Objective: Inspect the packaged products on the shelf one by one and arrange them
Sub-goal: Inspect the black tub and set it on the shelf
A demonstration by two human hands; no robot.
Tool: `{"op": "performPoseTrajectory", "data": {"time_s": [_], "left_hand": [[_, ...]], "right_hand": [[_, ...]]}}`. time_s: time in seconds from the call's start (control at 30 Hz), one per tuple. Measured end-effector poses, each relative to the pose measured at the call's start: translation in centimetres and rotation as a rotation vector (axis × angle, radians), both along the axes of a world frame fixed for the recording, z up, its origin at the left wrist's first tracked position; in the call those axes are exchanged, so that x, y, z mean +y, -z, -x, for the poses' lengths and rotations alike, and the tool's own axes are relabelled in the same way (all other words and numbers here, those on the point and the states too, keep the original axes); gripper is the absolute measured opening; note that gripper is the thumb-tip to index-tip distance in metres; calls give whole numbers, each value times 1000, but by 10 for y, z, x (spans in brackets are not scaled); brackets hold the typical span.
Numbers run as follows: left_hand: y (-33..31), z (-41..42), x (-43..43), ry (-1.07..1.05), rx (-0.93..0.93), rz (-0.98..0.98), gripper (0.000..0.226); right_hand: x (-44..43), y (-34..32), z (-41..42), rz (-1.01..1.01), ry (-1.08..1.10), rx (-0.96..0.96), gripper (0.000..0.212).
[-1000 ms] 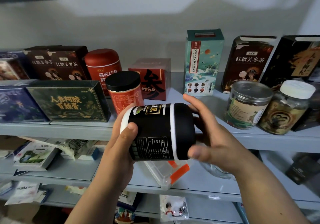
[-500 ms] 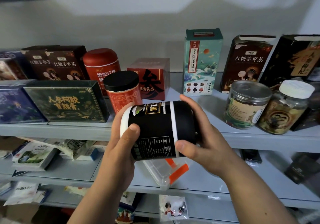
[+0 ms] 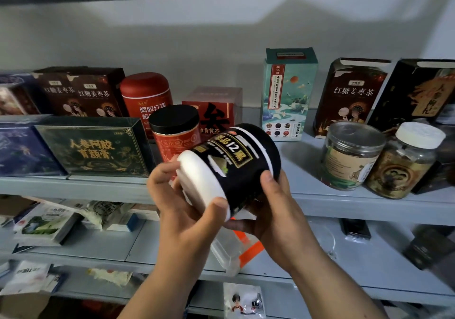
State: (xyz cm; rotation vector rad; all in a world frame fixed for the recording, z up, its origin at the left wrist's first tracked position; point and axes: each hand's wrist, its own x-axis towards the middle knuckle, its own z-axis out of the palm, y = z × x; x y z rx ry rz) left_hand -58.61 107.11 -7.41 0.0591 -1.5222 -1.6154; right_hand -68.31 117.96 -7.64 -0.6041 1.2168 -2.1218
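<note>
A black jar (image 3: 234,163) with a white base and gold lettering is held in the air in front of the grey shelf (image 3: 344,198), tilted with its white end toward me. My left hand (image 3: 182,210) grips the white end, thumb on the rim. My right hand (image 3: 270,210) wraps the black side from the right and below. Behind the jar stands a red jar with a black lid (image 3: 174,131).
Tea boxes line the shelf's back: dark brown (image 3: 81,94), red tin (image 3: 146,97), red box (image 3: 216,111), teal box (image 3: 288,94), another brown box (image 3: 352,97). A green box (image 3: 93,146) lies left. Two clear jars (image 3: 349,156), (image 3: 406,163) stand right. Packets fill the lower shelves.
The black jar has been turned in my hands: it lay sideways with its label text facing me, now its white end points at me and the front label faces up.
</note>
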Motion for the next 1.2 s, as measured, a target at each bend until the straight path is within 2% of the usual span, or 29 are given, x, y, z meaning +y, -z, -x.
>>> {"op": "performPoseTrajectory", "data": {"time_s": [0.07,0.13,0.2,0.3,0.57,0.73,0.83,1.0,1.13,1.2], "left_hand": [[4,2,-1,-31,-40,118,70],[11,4,-1,-67,-96,244,82],[15,10,-2,-137,-177,334,93],[16,20,-3,-249,-243,449,94],[26,39,-16,-361,-325,739,84],[32,38,-18,-317,-352,823,78],[34,40,-17,-292,-367,860,82],[39,29,-26,-278,-601,1087,96],[38,16,-39,-284,-679,1230,88],[38,7,-45,-288,-655,1287,82]], "right_hand": [[-2,-4,1,61,35,-15,91],[-1,-8,8,77,127,88,104],[2,-16,20,35,197,267,103],[0,-21,41,-47,176,510,105],[-15,-6,63,-182,269,748,105],[-18,-3,61,-198,331,694,98],[-19,-5,59,-210,378,687,94],[-23,-3,53,-275,494,797,94],[-28,0,52,-324,578,853,90],[-30,1,48,-351,626,860,91]]}}
